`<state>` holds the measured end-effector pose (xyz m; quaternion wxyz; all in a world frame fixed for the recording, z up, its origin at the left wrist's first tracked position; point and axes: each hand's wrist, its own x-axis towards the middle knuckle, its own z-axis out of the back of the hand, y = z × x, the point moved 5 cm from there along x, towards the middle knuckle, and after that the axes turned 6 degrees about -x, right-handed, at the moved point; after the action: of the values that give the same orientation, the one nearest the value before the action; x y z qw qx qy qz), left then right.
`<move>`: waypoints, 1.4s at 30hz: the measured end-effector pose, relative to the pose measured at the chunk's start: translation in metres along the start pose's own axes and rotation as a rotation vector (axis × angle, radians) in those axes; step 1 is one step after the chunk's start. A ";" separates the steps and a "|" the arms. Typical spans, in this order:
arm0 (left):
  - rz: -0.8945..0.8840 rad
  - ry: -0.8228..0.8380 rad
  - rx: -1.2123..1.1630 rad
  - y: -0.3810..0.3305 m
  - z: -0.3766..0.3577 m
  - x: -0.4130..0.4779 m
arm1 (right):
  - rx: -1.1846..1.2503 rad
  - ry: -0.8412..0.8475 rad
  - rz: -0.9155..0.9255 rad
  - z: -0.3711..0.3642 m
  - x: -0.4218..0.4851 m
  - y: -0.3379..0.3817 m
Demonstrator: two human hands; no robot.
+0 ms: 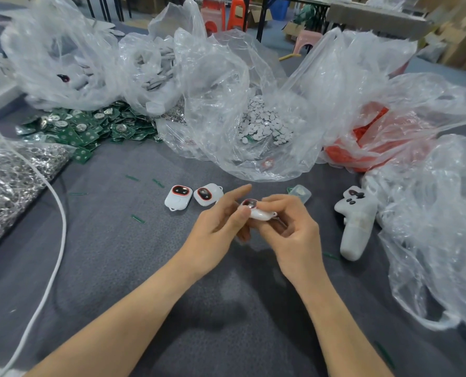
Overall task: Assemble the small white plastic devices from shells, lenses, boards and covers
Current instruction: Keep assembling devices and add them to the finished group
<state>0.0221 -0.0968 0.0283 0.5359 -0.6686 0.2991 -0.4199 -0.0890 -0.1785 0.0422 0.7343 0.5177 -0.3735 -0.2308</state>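
Your left hand (218, 229) and right hand (292, 227) pinch 1 device (258, 211), lying sideways, loop rightward; clear bag (212, 104) holds white discs (264, 126).

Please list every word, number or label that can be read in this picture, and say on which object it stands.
No text can be read anywhere.
On the green boards, any print is too small to read.
On the held device and the finished devices, no lettering shows.

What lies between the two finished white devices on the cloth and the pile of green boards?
Head view: grey cloth with two thin green slivers between the devices and the boards; otherwise bare.
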 end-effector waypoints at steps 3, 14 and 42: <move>-0.021 -0.050 0.079 0.001 0.005 0.002 | 0.049 0.097 -0.011 -0.007 -0.002 0.001; -0.074 0.004 0.222 -0.005 0.000 -0.003 | 0.089 0.118 -0.226 -0.003 -0.001 -0.010; -0.002 0.069 0.074 -0.001 -0.003 -0.003 | 0.015 0.140 -0.201 -0.004 -0.004 -0.004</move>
<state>0.0184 -0.0955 0.0292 0.5491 -0.6340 0.3008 -0.4539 -0.0877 -0.1746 0.0364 0.7278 0.5730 -0.2690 -0.2638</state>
